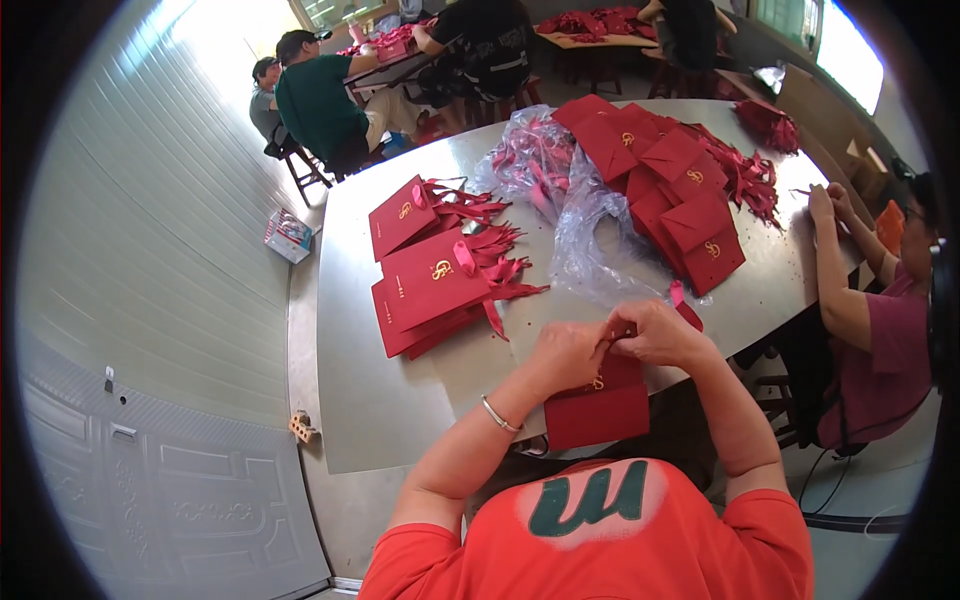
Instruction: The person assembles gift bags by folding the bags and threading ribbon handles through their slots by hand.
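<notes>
A red paper gift bag [598, 420] with a gold emblem lies at the table's near edge, close to my body. My left hand [572, 352] is closed at its upper edge, fingertips pinching there. Right beside it, my right hand [655, 335] is also closed in a pinch, and the fingertips of both hands meet. What the right fingers pinch is too small to make out. A pink-red ribbon [679, 293] shows just beyond my right hand. The hands cover the top of the bag.
Red bags with ribbon handles [430, 280] lie stacked at left on the metal table [350, 420]. Crumpled clear plastic [590, 235] and a pile of red bags [690, 185] lie ahead. Loose ribbons [750, 175] are beyond. A co-worker [870, 330] sits at right; others work behind.
</notes>
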A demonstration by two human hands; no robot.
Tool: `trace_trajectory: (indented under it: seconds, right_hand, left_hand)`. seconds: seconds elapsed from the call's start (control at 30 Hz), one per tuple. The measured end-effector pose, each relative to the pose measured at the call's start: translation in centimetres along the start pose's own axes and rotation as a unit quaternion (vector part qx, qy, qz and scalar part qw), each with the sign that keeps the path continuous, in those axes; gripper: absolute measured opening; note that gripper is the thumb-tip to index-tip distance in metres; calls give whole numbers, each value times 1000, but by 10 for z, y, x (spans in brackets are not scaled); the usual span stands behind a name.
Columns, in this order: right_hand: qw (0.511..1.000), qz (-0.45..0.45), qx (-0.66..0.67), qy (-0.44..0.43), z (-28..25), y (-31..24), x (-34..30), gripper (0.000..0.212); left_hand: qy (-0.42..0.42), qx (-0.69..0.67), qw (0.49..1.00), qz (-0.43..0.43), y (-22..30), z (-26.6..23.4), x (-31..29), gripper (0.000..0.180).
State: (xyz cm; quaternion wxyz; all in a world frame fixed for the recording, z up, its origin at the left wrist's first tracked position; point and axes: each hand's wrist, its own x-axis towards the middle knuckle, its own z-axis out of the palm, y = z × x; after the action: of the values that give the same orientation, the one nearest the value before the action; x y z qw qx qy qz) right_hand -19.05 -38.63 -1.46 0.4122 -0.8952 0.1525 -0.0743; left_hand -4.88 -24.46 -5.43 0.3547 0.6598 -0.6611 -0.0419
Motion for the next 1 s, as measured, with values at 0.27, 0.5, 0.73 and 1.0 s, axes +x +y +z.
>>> trace_trajectory:
  seconds: [0.27,0.5,0.73,1.0]
  right_hand:
    - [977,47,-22,-209,-20,-4,16,23]
    - [945,162,145,-244,-34,-1,21,19]
    - [935,201,195,-217,-25,13,26,18]
    - [907,246,266,-216,-20,25,26,27]
  left_hand:
    - [-19,78,994,77,4,6,-3,7]
    - [27,82,989,117,10,-5,0,6]
    - [40,91,981,169,12,-4,-4,6]
    - [1,89,983,161,14,-3,-2,15]
